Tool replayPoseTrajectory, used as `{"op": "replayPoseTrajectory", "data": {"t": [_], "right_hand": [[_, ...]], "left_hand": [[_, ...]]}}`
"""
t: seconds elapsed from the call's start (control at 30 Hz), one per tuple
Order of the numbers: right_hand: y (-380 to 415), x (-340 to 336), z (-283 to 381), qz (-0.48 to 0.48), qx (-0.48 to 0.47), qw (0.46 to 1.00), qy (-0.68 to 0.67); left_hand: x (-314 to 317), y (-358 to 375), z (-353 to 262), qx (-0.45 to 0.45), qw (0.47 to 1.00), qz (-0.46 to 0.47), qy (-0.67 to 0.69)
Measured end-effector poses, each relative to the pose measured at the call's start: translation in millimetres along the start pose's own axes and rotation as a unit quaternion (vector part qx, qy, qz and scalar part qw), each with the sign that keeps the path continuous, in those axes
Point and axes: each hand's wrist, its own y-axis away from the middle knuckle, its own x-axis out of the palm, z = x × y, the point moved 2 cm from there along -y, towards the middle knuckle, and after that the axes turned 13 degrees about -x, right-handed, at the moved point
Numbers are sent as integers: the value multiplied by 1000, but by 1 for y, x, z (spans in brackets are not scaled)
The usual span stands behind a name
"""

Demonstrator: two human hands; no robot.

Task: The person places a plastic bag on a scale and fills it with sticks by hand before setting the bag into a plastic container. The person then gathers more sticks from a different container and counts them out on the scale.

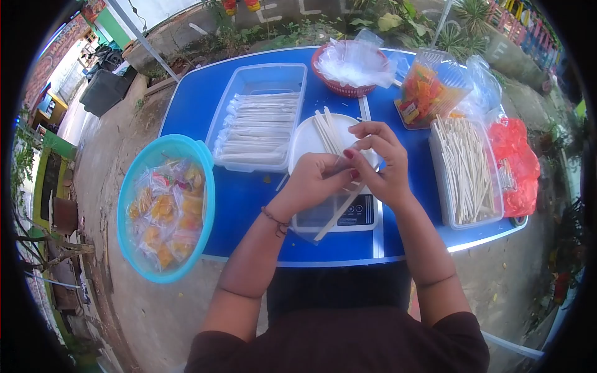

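Both my hands meet above a white kitchen scale point(369, 219) with a round white plate point(303, 138). My left hand point(311, 181) is closed, thumb and fingers pinching a narrow clear plastic sleeve point(311, 235). A pale thin stick point(336, 216) slants down below the fingers, apparently inside the sleeve. My right hand point(384, 163) pinches the sleeve's upper end against the left fingertips; the exact grip is partly hidden. More pale sticks point(328, 129) lie on the plate just beyond the hands.
Left stand a tub of wrapped sticks point(258, 127) and a turquoise basin point(122, 214) with bagged yellow food. Behind is a red basket point(345, 89) of clear plastic. On the right are a container of loose sticks point(465, 171), a clear box of orange packets point(423, 87) and a red bag point(521, 165).
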Motion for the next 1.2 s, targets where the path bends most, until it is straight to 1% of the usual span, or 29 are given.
{"op": "replayPoseTrajectory", "data": {"t": [0.1, 0.17, 0.27, 0.33, 0.37, 0.4, 0.43, 0.5, 0.53, 0.57, 0.63, 0.7, 0.73, 0.83, 0.93, 1.0, 1.1, 1.2], "right_hand": [[1, -3, -6, -67, 68, 993, -73], [0, -4, -6, -84, 61, 992, -77], [-1, -4, -7, -107, 52, 990, -73], [1, -1, -11, -122, 46, 990, -55], [4, 0, -15, -113, 46, 991, -55], [7, 1, -20, -105, 45, 992, -54], [8, 0, -23, -96, 45, 993, -54], [9, -9, -24, -18, 93, 993, -68], [8, -12, -23, 22, 118, 990, -75], [6, -11, -20, 64, 95, 993, 2], [3, -3, -13, 145, 48, 976, 154], [5, 7, -6, 162, 26, 961, 224], [6, 10, -3, 170, 14, 950, 261], [11, 16, -3, 200, 23, 928, 312], [13, 18, -6, 219, 22, 922, 319], [13, 18, -8, 206, 15, 926, 315], [16, 18, -11, 190, 12, 934, 302], [16, 18, -12, 177, 9, 937, 299]], "left_hand": [[2, 1, -1, -12, 1000, 9, 13], [2, 1, -2, -19, 1000, 21, 10], [0, 0, -6, -30, 995, 6, 96], [-8, -2, -6, -14, 992, -48, 118], [-11, -2, -6, -8, 989, -74, 129], [-13, -3, -6, -9, 980, -101, 172], [-15, -3, -5, -9, 975, -113, 191], [-22, -4, -3, -8, 964, -138, 229], [-26, -5, -1, -1, 957, -132, 258], [-29, -7, 2, 4, 949, -128, 287], [-30, -6, 4, 8, 938, -133, 321], [-28, -7, 2, 10, 933, -149, 329], [-28, -8, 2, 11, 926, -140, 349], [-29, -12, 7, 14, 908, -111, 404], [-33, -14, 13, 9, 894, -80, 441], [-34, -16, 16, -1, 883, -62, 465], [-30, -14, 13, -19, 886, -67, 458], [-29, -14, 11, -11, 896, -36, 443]]}}
